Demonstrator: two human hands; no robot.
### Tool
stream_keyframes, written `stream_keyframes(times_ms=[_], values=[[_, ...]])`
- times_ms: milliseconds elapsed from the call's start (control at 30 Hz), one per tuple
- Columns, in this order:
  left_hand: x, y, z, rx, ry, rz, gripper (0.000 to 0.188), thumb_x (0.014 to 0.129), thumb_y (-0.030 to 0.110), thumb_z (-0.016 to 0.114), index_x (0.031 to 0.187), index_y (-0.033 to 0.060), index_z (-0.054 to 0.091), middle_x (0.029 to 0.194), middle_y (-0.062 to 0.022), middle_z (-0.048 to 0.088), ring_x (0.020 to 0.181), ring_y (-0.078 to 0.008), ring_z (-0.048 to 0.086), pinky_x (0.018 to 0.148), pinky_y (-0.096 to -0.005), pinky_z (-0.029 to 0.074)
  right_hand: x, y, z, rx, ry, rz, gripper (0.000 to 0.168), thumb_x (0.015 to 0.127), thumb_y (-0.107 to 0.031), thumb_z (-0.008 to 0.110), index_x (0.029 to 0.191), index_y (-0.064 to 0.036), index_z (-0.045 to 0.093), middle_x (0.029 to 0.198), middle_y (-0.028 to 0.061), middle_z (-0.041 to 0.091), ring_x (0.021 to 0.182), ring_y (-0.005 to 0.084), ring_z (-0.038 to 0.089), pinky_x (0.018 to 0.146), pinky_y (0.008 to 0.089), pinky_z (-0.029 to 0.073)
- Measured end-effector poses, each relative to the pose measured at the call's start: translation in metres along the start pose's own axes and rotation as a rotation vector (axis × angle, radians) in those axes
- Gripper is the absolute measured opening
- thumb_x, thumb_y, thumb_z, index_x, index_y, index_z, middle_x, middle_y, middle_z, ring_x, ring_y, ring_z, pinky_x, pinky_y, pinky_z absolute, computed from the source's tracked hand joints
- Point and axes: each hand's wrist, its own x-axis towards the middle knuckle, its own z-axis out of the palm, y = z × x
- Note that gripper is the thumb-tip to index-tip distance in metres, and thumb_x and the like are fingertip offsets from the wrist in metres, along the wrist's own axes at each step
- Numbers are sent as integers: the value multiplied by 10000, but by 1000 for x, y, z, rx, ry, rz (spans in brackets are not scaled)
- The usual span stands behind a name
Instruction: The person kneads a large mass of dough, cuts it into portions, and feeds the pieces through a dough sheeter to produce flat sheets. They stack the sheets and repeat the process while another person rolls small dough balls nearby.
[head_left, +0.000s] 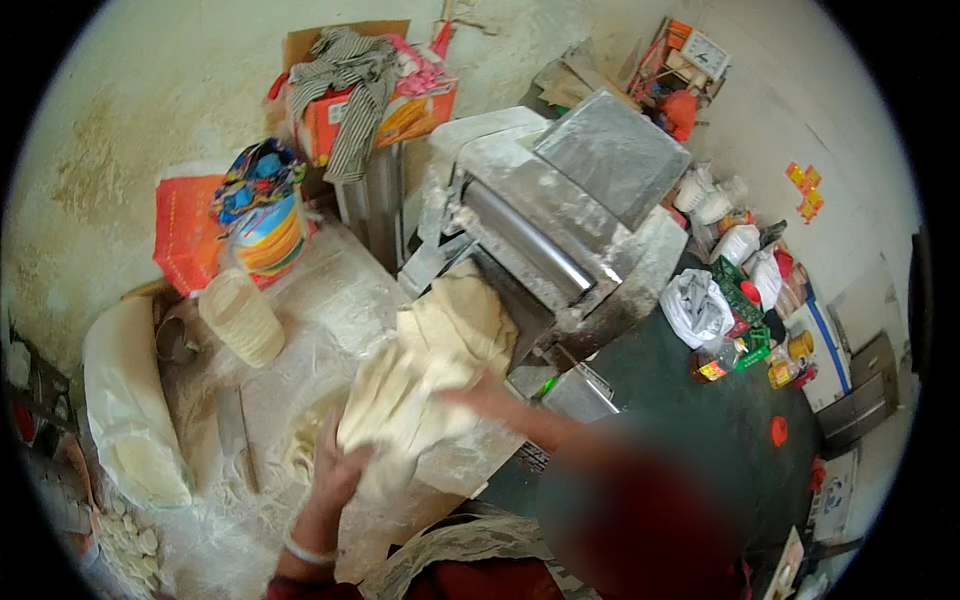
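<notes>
A broad, folded sheet of pale dough (412, 382) stretches from the floury table up to the tray before a dough sheeter (525, 240) with a steel roller. My left hand (341, 457), a pale bangle on its wrist, grips the sheet's near left edge. On the right side of the sheet lies my right hand (476, 401), blurred; whether its fingers grip the dough I cannot tell. More folded dough (302, 446) rests just left of my left hand. Further left, a broad-bladed knife (238, 439) lies flat on the table.
A flour sack (131, 412), a metal cup (176, 337) and a plastic jar (241, 319) stand at the left. Small dough pieces (131, 544) lie at lower left. Behind is a bucket (270, 232). Bottles and a white bag (697, 307) sit right of the sheeter.
</notes>
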Motion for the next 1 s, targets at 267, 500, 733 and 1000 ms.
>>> stream_keyframes(times_ms=[267, 500, 733, 1000], values=[[176, 114, 134, -584, -347, 332, 811, 903, 435, 572, 1498, 93, 140, 1529, -119, 223, 1345, -300, 358, 984, -442, 428, 68, -220, -331, -427, 727, -708, 496, 809, -261, 727, 1208, -28, 548, 1073, 128, 626, 905, 183, 616, 764, 336, 522], [102, -80, 81, -358, 145, -168, 455, 914, 262, 548, 1295, 24, 471, 1291, -103, 524, 1120, -234, 544, 850, -361, 486, 197, -95, -416, -1345, 927, -186, 596, 882, -220, 556, 1441, -184, 353, 1347, 220, 470, 1156, 415, 514, 986, 450, 419], [4, -203, 57, 20, 273, -444, 435, 870, 297, 571, 1231, 57, 527, 1149, -82, 601, 981, -188, 589, 775, -345, 473, 189, -108, -342, -1384, 286, -477, 484, 918, -169, 500, 1392, -105, 423, 1416, 207, 400, 1283, 410, 383, 1091, 457, 288], [-100, -248, 39, -45, 567, -574, 357, 853, 225, 576, 1154, 33, 581, 1025, -75, 644, 886, -165, 613, 681, -300, 482, 58, 31, -98, -789, 24, -430, 648, 906, -181, 589, 1429, 44, 281, 1441, 237, 360, 1311, 337, 397, 1072, 421, 325]])
